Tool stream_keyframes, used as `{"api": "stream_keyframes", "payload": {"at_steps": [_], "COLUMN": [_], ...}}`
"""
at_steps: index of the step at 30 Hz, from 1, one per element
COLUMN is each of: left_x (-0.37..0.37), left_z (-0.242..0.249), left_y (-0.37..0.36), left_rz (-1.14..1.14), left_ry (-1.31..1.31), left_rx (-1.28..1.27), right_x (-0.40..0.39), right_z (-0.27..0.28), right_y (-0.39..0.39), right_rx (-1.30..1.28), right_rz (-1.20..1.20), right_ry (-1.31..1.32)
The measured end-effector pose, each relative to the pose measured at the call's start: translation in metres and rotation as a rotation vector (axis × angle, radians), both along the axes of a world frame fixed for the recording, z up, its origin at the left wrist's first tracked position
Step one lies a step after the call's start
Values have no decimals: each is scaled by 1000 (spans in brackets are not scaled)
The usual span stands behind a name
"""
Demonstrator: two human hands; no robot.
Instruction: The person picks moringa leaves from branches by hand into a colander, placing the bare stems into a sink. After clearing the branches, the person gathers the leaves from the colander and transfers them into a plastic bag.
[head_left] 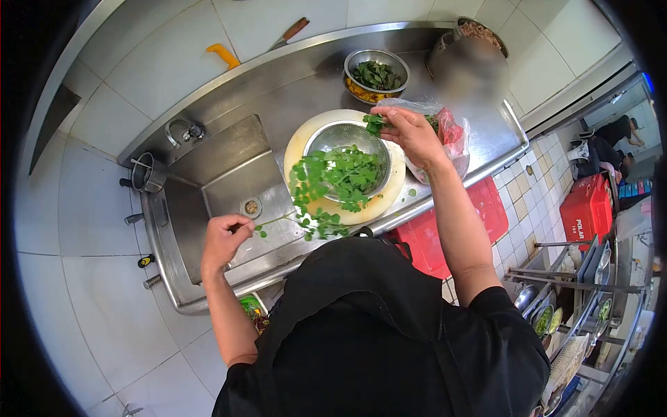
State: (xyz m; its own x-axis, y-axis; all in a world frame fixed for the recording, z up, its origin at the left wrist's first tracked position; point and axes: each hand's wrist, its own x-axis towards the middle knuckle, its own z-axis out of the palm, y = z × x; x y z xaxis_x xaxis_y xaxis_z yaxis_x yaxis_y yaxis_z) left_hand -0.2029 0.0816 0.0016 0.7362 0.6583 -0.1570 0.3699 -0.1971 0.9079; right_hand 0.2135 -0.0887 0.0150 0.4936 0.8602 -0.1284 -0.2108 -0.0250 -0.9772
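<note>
My left hand (pixel 226 240) is closed in a pinch on the stem of a leafy green sprig (pixel 323 224), which stretches right over the edge of the round cutting board (pixel 300 149). Green leaves show between the fingertips of my right hand (pixel 411 133), raised at the right of the colander. A perforated metal colander (pixel 340 132) sits on the board, with a heap of small round leaves (pixel 354 174) in it. Just behind my right hand lies a clear plastic bag (pixel 462 156) with red print, its contents mostly hidden.
The sink basin (pixel 229 181) is at the left, below a faucet (pixel 184 132). Steel bowls (pixel 377 69) holding dark leaves and something yellow stand at the back, near a pot (pixel 479 31). A knife (pixel 290 31) is on the wall side. A red lid (pixel 451 226) lies below the counter edge.
</note>
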Motion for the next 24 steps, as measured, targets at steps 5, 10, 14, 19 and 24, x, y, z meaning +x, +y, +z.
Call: {"api": "stream_keyframes", "payload": {"at_steps": [5,10,14,19,24], "left_x": [-34,-54,-50,-38,-11], "left_z": [1,-2,-4,-5,-13], "left_y": [6,11,7,4,-3], "left_rz": [155,275,348,359,359], "left_ry": [-50,-91,-186,-220,-209], "left_rx": [-17,-23,-27,-17,26], "right_x": [-11,-20,-25,-27,-21], "right_z": [-24,-24,-27,-51,-64], "right_y": [5,10,14,7,7], "right_rx": [-26,-109,-65,-140,-440], "right_rz": [-45,-131,-256,-5,-73], "right_ry": [-472,-598,-650,-1084,-1164]}}
